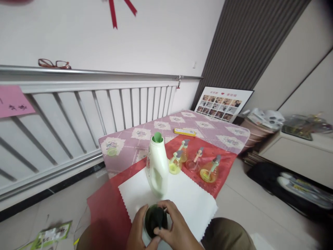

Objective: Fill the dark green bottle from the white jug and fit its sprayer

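Note:
Close to my body, at the near edge of the white sheet [189,194], both hands are closed on a round dark green container [149,222]. My left hand [137,227] wraps its left side. At its right, my right hand [178,225] curls around the rim, thumb and fingers against a dark upright piece [159,218] over the middle. What that piece is, I cannot make out. Just beyond stands a pale green handled jug [159,170], upright and uncapped, with a green spout [157,137] in its neck.
Pump bottles with yellowish liquid, such as this one [209,172], and a pinkish bottle [193,164] stand on a red cloth [223,166] at the right. A yellow-edged case [184,132] and a pale green lid [112,151] lie on the flowered tablecloth [140,134]. A radiator [88,114] runs behind.

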`<move>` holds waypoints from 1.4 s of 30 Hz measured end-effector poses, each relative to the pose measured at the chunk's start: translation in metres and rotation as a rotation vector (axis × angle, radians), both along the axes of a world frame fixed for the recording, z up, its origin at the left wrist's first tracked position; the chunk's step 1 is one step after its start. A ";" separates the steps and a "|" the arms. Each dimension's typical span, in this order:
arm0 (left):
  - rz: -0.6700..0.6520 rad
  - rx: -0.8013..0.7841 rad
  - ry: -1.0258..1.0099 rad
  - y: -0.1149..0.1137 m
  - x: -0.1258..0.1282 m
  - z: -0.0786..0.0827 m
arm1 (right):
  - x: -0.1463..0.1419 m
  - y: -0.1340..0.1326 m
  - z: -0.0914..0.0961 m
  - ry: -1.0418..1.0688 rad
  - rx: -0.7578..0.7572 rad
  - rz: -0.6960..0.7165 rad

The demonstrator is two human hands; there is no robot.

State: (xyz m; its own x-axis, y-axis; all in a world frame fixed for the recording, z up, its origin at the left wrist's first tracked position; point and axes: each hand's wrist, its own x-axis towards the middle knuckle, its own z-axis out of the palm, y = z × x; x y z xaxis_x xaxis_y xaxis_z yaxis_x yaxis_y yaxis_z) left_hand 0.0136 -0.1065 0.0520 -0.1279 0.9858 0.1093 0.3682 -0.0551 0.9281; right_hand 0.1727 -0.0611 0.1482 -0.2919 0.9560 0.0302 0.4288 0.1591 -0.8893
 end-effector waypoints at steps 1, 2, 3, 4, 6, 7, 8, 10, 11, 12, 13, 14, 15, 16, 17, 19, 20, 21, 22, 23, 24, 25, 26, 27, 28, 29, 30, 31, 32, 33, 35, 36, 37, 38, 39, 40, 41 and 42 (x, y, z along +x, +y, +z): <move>0.023 0.049 0.005 -0.001 0.002 0.003 | 0.003 -0.001 0.002 0.038 -0.028 0.016; 0.047 0.087 0.015 -0.001 0.003 0.005 | 0.006 -0.001 0.004 0.074 -0.057 0.031; 0.080 0.114 0.029 0.000 0.005 0.007 | 0.010 -0.002 0.005 0.105 -0.080 0.043; 0.115 0.135 0.045 0.001 0.007 0.009 | 0.013 -0.003 0.006 0.127 -0.094 0.056; 0.167 0.169 0.075 0.004 0.010 0.012 | 0.018 -0.003 0.006 0.152 -0.084 0.085; 0.173 0.182 0.080 0.005 0.011 0.012 | 0.019 -0.004 0.006 0.156 -0.067 0.099; 0.165 0.191 0.075 0.007 0.012 0.012 | 0.020 -0.004 0.006 0.156 -0.049 0.112; 0.138 0.192 0.040 0.009 0.012 0.011 | 0.020 -0.003 0.008 0.148 -0.027 0.137; 0.130 0.178 0.021 0.010 0.010 0.010 | 0.020 -0.003 0.009 0.142 -0.023 0.148; 0.115 0.156 0.007 0.011 0.008 0.010 | 0.019 -0.002 0.011 0.138 -0.022 0.156; 0.094 0.131 0.000 0.011 0.005 0.010 | 0.018 -0.001 0.013 0.137 -0.024 0.166; 0.065 0.103 -0.001 0.011 0.003 0.010 | 0.017 0.000 0.015 0.138 -0.026 0.179; 0.038 0.079 -0.002 0.012 0.000 0.011 | 0.016 0.002 0.017 0.143 -0.028 0.193; 0.015 0.060 -0.006 0.011 -0.001 0.011 | 0.015 0.003 0.019 0.148 -0.031 0.204; 0.000 0.049 -0.015 0.011 -0.001 0.012 | 0.014 0.004 0.020 0.152 -0.036 0.212; 0.030 0.056 -0.051 0.010 0.004 0.014 | 0.012 0.005 0.022 0.155 -0.048 0.213; 0.055 0.069 -0.070 0.009 0.007 0.015 | 0.011 0.005 0.022 0.153 -0.051 0.206; 0.084 0.086 -0.085 0.008 0.011 0.016 | 0.010 0.006 0.022 0.147 -0.051 0.197; 0.094 0.098 -0.093 0.007 0.014 0.016 | 0.008 0.006 0.020 0.138 -0.045 0.189; 0.094 0.103 -0.096 0.007 0.016 0.016 | 0.007 0.006 0.019 0.126 -0.038 0.179; 0.074 0.101 -0.092 0.007 0.018 0.016 | 0.006 0.006 0.017 0.115 -0.031 0.171; 0.040 0.092 -0.083 0.007 0.018 0.015 | 0.004 0.006 0.015 0.104 -0.024 0.167; 0.011 0.080 -0.073 0.007 0.018 0.014 | 0.003 0.007 0.014 0.094 -0.015 0.165; -0.007 0.071 -0.064 0.008 0.017 0.013 | 0.002 0.007 0.013 0.085 -0.007 0.167; -0.013 0.067 -0.058 0.008 0.016 0.012 | 0.001 0.008 0.014 0.074 0.000 0.170; -0.015 0.068 -0.055 0.009 0.015 0.011 | 0.000 0.008 0.014 0.060 0.006 0.169; -0.020 0.072 -0.054 0.010 0.015 0.010 | -0.001 0.008 0.016 0.044 0.007 0.168; -0.021 0.079 -0.057 0.010 0.016 0.009 | -0.001 0.009 0.018 0.027 0.003 0.171; -0.019 0.090 -0.063 0.011 0.016 0.010 | -0.001 0.008 0.020 0.011 -0.003 0.178; -0.012 0.100 -0.071 0.011 0.018 0.011 | -0.001 0.008 0.022 -0.002 -0.008 0.191; 0.006 0.119 -0.090 0.011 0.021 0.013 | 0.000 0.008 0.025 -0.026 -0.008 0.223; 0.016 0.124 -0.100 0.011 0.022 0.015 | 0.000 0.008 0.027 -0.040 -0.005 0.237; 0.019 0.126 -0.108 0.011 0.024 0.016 | 0.001 0.008 0.028 -0.058 0.000 0.248; 0.019 0.125 -0.114 0.011 0.025 0.018 | 0.002 0.008 0.030 -0.078 0.006 0.259; 0.017 0.123 -0.118 0.010 0.026 0.018 | 0.003 0.009 0.031 -0.099 0.011 0.272; 0.016 0.122 -0.120 0.010 0.026 0.019 | 0.004 0.010 0.033 -0.121 0.016 0.287; 0.016 0.124 -0.122 0.010 0.026 0.020 | 0.005 0.011 0.034 -0.140 0.020 0.304; 0.016 0.128 -0.121 0.011 0.027 0.020 | 0.006 0.012 0.036 -0.157 0.022 0.319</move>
State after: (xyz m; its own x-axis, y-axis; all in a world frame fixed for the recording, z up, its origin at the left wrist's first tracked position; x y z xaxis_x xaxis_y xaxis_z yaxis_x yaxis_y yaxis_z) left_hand 0.0403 -0.0960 0.0720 -0.1635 0.9625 0.2164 0.2555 -0.1706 0.9516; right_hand 0.1783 -0.0490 0.1844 -0.5788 0.8152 -0.0188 0.4852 0.3257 -0.8115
